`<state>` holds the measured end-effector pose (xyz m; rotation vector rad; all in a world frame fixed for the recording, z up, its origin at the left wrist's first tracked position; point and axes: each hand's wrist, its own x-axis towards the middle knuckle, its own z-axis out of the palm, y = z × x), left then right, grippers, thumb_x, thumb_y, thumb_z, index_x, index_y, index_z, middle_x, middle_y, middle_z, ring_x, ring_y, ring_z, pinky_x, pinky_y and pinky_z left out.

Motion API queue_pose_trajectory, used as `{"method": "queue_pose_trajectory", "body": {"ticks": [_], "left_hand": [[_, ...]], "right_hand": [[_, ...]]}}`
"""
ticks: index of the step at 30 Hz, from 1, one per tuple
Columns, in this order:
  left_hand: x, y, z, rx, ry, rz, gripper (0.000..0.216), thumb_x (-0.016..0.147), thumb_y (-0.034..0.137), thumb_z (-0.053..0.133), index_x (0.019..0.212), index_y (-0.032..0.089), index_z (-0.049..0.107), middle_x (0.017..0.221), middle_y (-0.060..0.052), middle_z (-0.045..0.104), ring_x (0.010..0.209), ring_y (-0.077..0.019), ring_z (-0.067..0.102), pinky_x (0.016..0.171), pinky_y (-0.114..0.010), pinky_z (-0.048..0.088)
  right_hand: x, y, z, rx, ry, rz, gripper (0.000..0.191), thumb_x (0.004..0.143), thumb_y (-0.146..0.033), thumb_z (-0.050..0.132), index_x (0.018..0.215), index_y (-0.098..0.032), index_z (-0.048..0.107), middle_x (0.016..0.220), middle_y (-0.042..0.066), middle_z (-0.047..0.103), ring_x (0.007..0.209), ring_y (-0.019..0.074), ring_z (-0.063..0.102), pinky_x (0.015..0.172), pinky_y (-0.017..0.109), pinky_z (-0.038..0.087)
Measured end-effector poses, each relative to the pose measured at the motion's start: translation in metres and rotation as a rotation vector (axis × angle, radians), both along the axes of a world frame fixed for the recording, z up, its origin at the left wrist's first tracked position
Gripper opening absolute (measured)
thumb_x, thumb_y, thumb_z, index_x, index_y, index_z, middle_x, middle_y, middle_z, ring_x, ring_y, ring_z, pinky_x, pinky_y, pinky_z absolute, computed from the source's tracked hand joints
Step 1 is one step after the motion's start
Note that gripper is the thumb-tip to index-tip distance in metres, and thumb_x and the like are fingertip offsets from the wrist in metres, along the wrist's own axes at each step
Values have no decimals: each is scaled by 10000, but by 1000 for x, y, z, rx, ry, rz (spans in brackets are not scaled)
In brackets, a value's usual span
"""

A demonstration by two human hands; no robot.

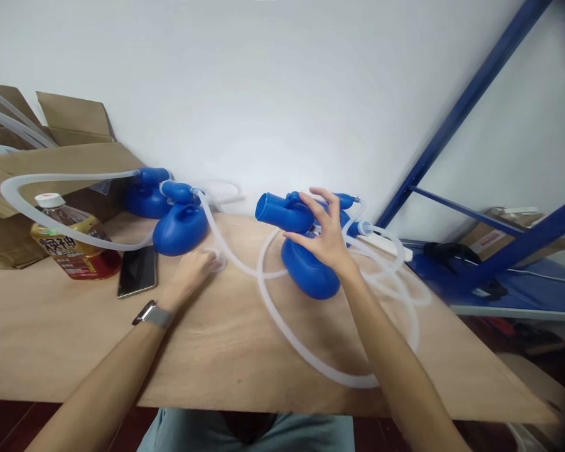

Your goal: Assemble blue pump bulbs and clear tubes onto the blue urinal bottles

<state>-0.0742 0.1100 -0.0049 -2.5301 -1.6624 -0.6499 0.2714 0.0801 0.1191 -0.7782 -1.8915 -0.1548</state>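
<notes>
— While the blue bottle (311, 276) is held by the right hand (329, 237), how are the fingers (333, 204) set?

— Its neck (287, 215) is gripped between them and the thumb (302, 240), and its rounded body is seen just below, rested on the table (226, 339).

— And at the left hand (193, 273)?

— There, a small white cap (221, 261) appears to be pinched by curled fingers; how firmly cannot be told.

— Which relation should be watched?

— The neck's long axis is laid nearly crosswise, its open mouth (262, 206) pointed leftward, away from the right fingers. From the left fingers, that mouth is found farther off and to the right, well apart from the cap. By the right hand the bottle is more nearly reached.

— What else is placed around?

— Beyond the left fingers a second blue bottle (179, 231) is set, and to their left a phone (138, 273) is laid.
</notes>
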Motion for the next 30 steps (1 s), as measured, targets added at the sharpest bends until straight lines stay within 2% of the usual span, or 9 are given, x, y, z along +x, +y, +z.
{"method": "queue_pose_trajectory", "body": {"ticks": [5,9,11,13,15,19,22,25,30], "left_hand": [[1,-4,-1,176,-132,-89,298,983,390,544,782,209,668,779,-67,733,740,-205,678,797,-317,498],[16,-24,19,375,-295,-58,294,1003,351,515,786,197,640,696,-44,690,619,-171,633,661,-293,496],[34,-39,45,472,-461,-71,190,989,352,571,968,185,659,801,-49,720,728,-189,691,698,-296,536],[58,-52,80,483,-671,-214,492,943,416,654,1363,181,553,1104,-102,740,968,-240,734,767,-326,594],[81,-61,117,385,-677,-305,714,883,499,726,1485,213,470,1401,-149,649,1181,-294,690,844,-363,615],[102,-65,175,248,-617,-292,486,838,539,791,1193,225,684,1151,-52,767,1057,-276,731,942,-385,599],[96,-61,191,356,-847,-152,479,783,548,845,1087,209,695,922,-2,764,729,-187,716,675,-309,605],[86,-55,191,449,-932,-124,444,763,534,871,1042,238,693,867,36,747,679,-154,689,623,-299,594],[79,-52,185,450,-807,-251,401,793,570,830,1063,299,710,1017,59,765,969,-227,736,876,-401,631]], "right_hand": [[-4,0,-4,-90,22,71,836,828,-549,849,1567,-411,484,1470,90,524,1369,341,572,1109,553,559],[-5,-3,-9,-128,16,104,916,820,-540,859,1610,-407,416,1518,95,541,1389,344,556,1100,531,560],[-6,-5,-9,-147,29,138,991,811,-551,862,1643,-408,343,1539,101,540,1385,346,561,1098,537,556],[-9,-8,-7,-174,33,188,1046,815,-570,853,1666,-418,264,1527,99,554,1377,340,573,1092,538,557],[-14,-14,-4,-198,19,238,1059,825,-590,836,1669,-447,213,1501,83,571,1374,324,581,1083,526,564],[-18,-30,7,-87,237,81,999,753,-628,876,1591,-410,378,1378,82,611,1271,307,619,1043,507,580],[-15,-41,19,6,477,-134,403,853,-623,790,1063,-284,731,947,59,662,935,254,646,921,453,586],[-14,-44,26,-284,471,-2,530,977,-661,605,684,-226,685,672,23,591,673,174,581,692,336,538],[-27,-31,21,-805,560,468,549,927,-711,619,869,-180,746,776,40,694,605,131,635,455,223,395]]}}
